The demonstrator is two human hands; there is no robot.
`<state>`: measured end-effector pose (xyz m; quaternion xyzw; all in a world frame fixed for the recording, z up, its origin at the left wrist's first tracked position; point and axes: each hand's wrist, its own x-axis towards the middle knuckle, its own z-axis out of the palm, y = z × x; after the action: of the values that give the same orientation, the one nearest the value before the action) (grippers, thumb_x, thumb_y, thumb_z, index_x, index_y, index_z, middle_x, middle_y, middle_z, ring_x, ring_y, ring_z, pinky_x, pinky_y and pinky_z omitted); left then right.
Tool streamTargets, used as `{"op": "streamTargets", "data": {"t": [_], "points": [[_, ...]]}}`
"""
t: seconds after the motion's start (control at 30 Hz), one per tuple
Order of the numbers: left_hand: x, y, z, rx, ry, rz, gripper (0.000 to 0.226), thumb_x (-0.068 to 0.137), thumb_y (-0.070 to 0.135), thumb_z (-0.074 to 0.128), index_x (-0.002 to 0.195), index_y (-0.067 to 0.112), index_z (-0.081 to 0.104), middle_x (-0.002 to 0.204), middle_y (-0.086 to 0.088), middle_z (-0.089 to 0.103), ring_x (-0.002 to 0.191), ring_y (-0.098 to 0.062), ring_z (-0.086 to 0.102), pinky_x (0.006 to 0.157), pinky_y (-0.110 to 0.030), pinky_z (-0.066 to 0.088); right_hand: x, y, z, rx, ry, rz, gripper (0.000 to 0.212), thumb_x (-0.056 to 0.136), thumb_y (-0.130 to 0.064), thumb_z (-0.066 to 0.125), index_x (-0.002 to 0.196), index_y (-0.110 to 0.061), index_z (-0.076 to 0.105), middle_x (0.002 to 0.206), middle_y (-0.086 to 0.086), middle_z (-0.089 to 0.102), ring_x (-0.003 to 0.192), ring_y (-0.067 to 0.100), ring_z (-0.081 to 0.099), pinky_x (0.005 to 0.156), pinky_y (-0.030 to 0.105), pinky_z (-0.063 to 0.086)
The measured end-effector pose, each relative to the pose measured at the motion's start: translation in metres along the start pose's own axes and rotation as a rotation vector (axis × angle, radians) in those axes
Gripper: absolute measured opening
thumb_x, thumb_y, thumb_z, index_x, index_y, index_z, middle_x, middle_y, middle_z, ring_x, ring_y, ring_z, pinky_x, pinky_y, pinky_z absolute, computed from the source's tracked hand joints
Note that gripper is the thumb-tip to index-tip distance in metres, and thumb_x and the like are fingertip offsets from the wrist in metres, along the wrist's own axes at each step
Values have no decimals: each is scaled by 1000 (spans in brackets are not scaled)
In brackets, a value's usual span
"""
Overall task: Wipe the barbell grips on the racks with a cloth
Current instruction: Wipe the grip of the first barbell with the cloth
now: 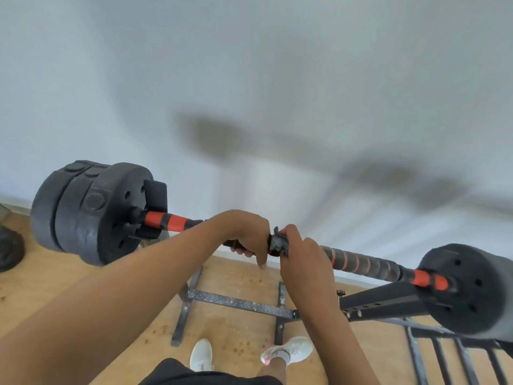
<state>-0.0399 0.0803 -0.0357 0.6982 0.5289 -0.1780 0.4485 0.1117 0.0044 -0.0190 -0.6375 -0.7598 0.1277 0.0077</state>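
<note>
I see a black barbell (361,262) banded in orange, black plates (91,212), a dark grey cloth (277,243), white shoes (201,355).

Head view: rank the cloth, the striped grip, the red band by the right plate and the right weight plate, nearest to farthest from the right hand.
1. cloth, pinched by the right hand on the bar.
2. striped grip, just right of the hand along the bar.
3. red band, farther right, just before the plate.
4. right weight plate, at the bar's right end.
</note>
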Motion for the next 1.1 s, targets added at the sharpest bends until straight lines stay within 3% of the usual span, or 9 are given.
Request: {"op": "streamTargets", "data": {"t": [0.1, 0.2, 0.3, 0.4, 0.57, 0.63, 0.77, 0.83, 1.1], "points": [[-1, 0, -1, 45, 37, 7, 34, 83, 36, 84, 75, 7, 70, 61, 1, 68, 51, -16, 61, 62, -29, 53, -2, 1, -2, 4, -12, -17, 32, 98, -11, 46, 124, -26, 38, 80, -1, 45, 70, 21, 51, 51, 30, 38], [-5, 4, 30, 311, 527, -28, 19, 84, 37, 73, 78, 21, 66, 62, 6, 64, 58, -15, 63, 57, -27, 46, 0, 0, -6, 11, 1, -26, 29, 96, -12, 48, 121, -24, 38, 80, 1, 51, 71, 23, 55, 56, 36, 50], [-12, 8, 55, 478, 815, -8, 8, 88, 28, 58, 82, 23, 58, 64, 7, 50, 59, -19, 54, 58, -28, 39, -4, -4, -6, 7, 11, -12, 29, 96, -10, 49, 119, -22, 38, 75, -2, 42, 62, 15, 42, 49, 30, 34], [-9, 9, 43, 486, 690, -14, 16, 88, 34, 61, 80, 21, 61, 66, 5, 55, 60, -18, 55, 57, -28, 42, -14, -5, -2, 21, 30, 23, 33, 97, -10, 52, 124, -23, 38, 80, -2, 41, 64, 18, 44, 51, 29, 31], [-4, 13, -2, -2, -26, -46, 18, 89, 12, 61, 72, 6, 63, 60, -5, 59, 46, -16, 49, 53, -28, 44, -31, -5, 3, 38, 32, 20, 49, 99, -14, 55, 142, -26, 33, 89, 1, 48, 70, 20, 49, 61, 29, 39], [-4, 12, -3, -16, 24, -19, 16, 90, 16, 65, 79, 4, 68, 61, -3, 65, 47, -16, 56, 54, -28, 49, -29, -1, 2, 68, 46, 11, 51, 98, -14, 55, 143, -28, 35, 90, 0, 50, 72, 20, 51, 63, 29, 40], [-9, 10, 38, 591, 629, 41, 22, 93, 43, 62, 93, 21, 66, 77, 7, 65, 65, -16, 60, 62, -28, 44, -31, 3, 5, 83, 60, 9, 59, 98, -17, 56, 148, -32, 30, 89, -2, 45, 74, 19, 48, 61, 27, 38], [-9, 11, 47, 663, 723, 83, 27, 97, 48, 57, 92, 22, 63, 76, 6, 61, 65, -15, 57, 63, -28, 46, -37, 3, 12, 108, 76, 8, 66, 98, -15, 57, 154, -33, 25, 86, -3, 40, 73, 18, 46, 55, 25, 33], [7, 9, 12, 247, 244, 31, 19, 89, 33, 71, 88, 16, 63, 66, 0, 68, 53, -14, 65, 61, -29, 58, -52, 15, 46, 225, 219, -65, 75, 77, -6, 81, 140, -30, 51, 68, -2, 52, 54, 17, 51, 42, 29, 46]]}}
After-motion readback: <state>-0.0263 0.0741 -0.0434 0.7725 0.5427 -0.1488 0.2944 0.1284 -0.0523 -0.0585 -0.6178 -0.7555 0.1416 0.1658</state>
